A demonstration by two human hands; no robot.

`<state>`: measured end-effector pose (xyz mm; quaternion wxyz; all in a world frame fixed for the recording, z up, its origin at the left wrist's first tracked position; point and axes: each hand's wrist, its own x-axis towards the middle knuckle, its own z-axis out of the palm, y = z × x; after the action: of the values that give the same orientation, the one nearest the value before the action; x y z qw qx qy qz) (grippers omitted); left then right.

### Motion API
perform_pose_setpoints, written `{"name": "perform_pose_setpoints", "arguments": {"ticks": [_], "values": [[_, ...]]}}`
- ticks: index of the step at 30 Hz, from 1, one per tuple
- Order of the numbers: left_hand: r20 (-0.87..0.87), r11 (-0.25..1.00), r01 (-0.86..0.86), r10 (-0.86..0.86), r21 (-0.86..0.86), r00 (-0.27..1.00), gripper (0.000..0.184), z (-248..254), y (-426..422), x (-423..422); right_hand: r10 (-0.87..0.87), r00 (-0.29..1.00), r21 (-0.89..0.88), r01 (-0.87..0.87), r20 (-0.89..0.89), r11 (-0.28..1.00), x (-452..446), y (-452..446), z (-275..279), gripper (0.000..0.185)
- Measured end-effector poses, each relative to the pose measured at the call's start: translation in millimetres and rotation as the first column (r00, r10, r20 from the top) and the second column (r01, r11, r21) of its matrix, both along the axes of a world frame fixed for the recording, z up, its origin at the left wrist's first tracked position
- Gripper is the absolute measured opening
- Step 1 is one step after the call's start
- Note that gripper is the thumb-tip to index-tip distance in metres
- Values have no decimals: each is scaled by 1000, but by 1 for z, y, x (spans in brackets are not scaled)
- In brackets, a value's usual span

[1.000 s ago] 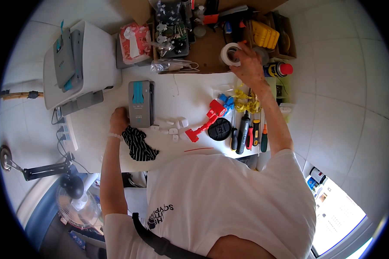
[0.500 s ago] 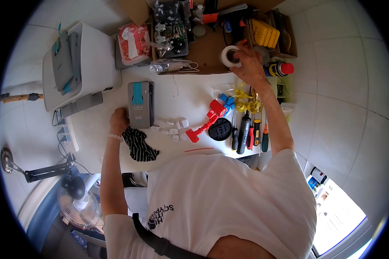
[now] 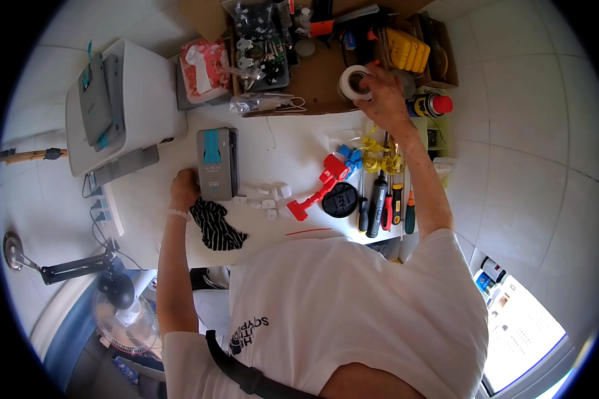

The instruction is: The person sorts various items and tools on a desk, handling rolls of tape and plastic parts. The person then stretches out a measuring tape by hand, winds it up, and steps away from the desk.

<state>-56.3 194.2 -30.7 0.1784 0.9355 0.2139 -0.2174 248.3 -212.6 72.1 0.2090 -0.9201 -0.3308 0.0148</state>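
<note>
Open tabletop (image 3: 298, 141) left a lane between grey box (image 3: 214, 178) and red clamp (image 3: 332, 171), capped at back by the cardboard box (image 3: 313, 107). White pieces (image 3: 283, 190), black lid (image 3: 340, 199) and screwdrivers (image 3: 377, 207) crowded the near side; yellow coil (image 3: 378, 160) and spray can (image 3: 439, 104) flanked the forearm of the right hand (image 3: 384, 101). Left hand (image 3: 185, 187) had room leftward, grey box and striped cloth (image 3: 216, 228) blocking its right

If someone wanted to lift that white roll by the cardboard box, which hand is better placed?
The right hand, probably: its fingers are at the white roll. The left hand is across the table, beside the striped cloth, much farther away.
</note>
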Motion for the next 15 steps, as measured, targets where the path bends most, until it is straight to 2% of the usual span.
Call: {"name": "perform_pose_setpoints", "arguments": {"ticks": [2,15], "values": [[6,1000,-8,8,-7,1000,15,2,-1,0,4,1000,-88,-4,-1,996,0,1,0,32],[9,1000,5,-5,4,1000,13,-4,3,-3,12,1000,2,-12,9,1000,0,-2,1,25]]}}
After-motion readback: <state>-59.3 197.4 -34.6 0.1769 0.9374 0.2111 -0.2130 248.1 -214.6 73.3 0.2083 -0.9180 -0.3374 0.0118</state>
